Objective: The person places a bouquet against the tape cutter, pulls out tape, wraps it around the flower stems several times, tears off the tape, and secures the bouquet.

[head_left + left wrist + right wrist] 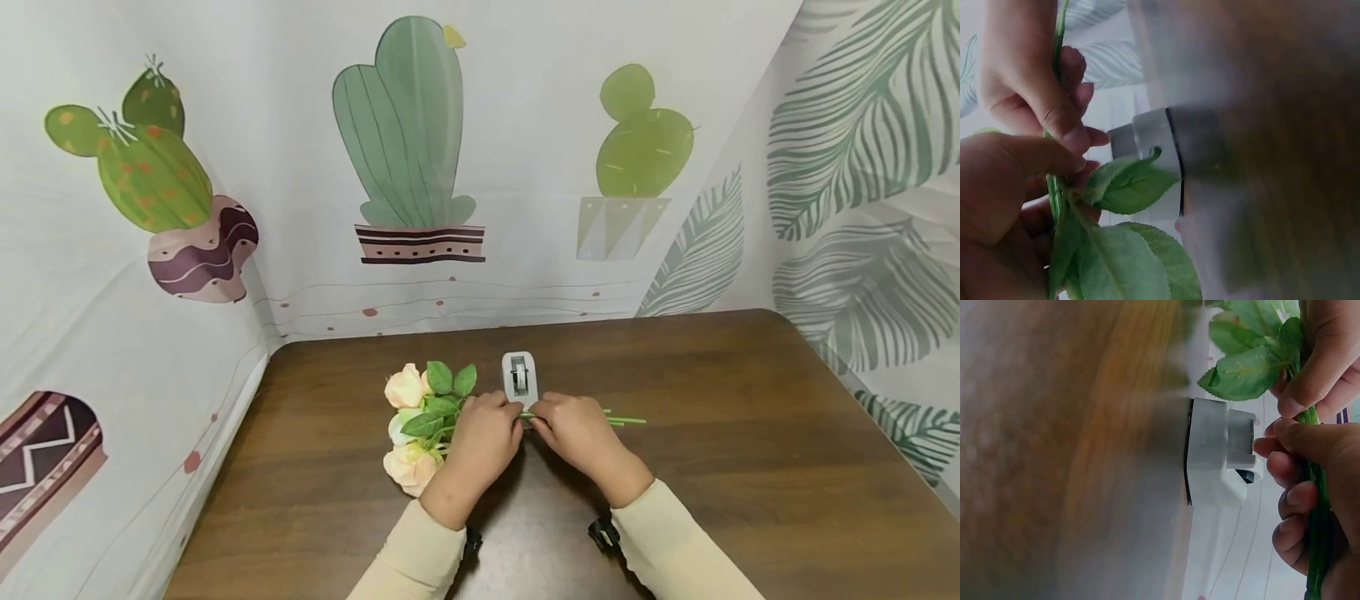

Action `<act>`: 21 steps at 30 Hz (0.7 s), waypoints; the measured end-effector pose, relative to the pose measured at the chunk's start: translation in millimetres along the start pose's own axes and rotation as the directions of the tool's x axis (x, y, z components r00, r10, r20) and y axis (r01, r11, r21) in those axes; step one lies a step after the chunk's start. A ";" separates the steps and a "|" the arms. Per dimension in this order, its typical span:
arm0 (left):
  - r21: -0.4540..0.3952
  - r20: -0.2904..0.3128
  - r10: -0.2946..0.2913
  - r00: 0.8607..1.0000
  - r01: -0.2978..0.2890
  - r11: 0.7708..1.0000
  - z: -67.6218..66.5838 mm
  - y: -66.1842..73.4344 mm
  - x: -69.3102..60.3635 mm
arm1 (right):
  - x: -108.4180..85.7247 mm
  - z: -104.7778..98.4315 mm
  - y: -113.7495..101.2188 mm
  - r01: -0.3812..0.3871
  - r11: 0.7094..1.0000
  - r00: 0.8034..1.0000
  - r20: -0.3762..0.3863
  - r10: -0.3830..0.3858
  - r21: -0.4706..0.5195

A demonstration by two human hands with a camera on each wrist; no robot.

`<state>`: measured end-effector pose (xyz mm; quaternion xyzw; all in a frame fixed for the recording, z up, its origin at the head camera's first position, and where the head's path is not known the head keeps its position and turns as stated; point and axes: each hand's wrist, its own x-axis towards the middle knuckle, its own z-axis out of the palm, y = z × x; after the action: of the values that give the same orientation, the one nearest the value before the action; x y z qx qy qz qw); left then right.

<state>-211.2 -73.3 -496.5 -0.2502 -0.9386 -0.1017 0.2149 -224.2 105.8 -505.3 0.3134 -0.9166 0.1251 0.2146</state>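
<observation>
A bunch of artificial-looking roses (409,468), peach and pale cream, lies sideways with its heads to the left. My left hand (483,435) grips the green stems (1317,550) just below the leaves (1125,259). Close beside it, my right hand (581,431) pinches the same stems, its thumb and forefinger nearly meeting the left fingertips. Stem ends (632,421) stick out past the right hand. Directly behind both hands stands a grey-white tape dispenser (1207,434), a roll in its middle. Whether tape lies between the fingertips is hidden.
The brown wooden table (720,467) carries the dispenser. A white cloth (525,150) printed with cacti and leaves hangs along its back and left side. Dark straps (603,535) sit at the cuffs of the cream sleeves (671,533).
</observation>
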 end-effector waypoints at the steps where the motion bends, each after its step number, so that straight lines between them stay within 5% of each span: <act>1: 0.020 -0.016 -0.003 1.000 0.004 1.000 1.7 1.3 -0.5 | 0.1 0.2 -0.3 -0.005 1.000 1.000 0.003 0.005 0.003; 9: 0.043 -0.044 0.002 0.999 0.000 0.999 3.7 3.5 -1.5 | 2.0 -3.2 -0.7 -0.112 0.986 0.989 0.105 0.099 0.124; 17: 0.071 -0.093 0.017 0.996 -0.011 0.997 3.6 2.4 -1.2 | 4.5 -14.5 3.4 -0.313 0.872 0.933 0.295 0.208 0.377; 21: 0.053 -0.090 -0.010 0.996 0.015 0.999 2.9 3.0 -0.8 | 6.1 -15.2 4.6 -0.326 0.851 0.930 0.303 0.210 0.412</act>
<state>-210.1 -70.2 -499.2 -0.2339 -0.9319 -0.0890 0.2626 -226.7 111.6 -489.6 0.2360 -0.9157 0.3253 -0.0002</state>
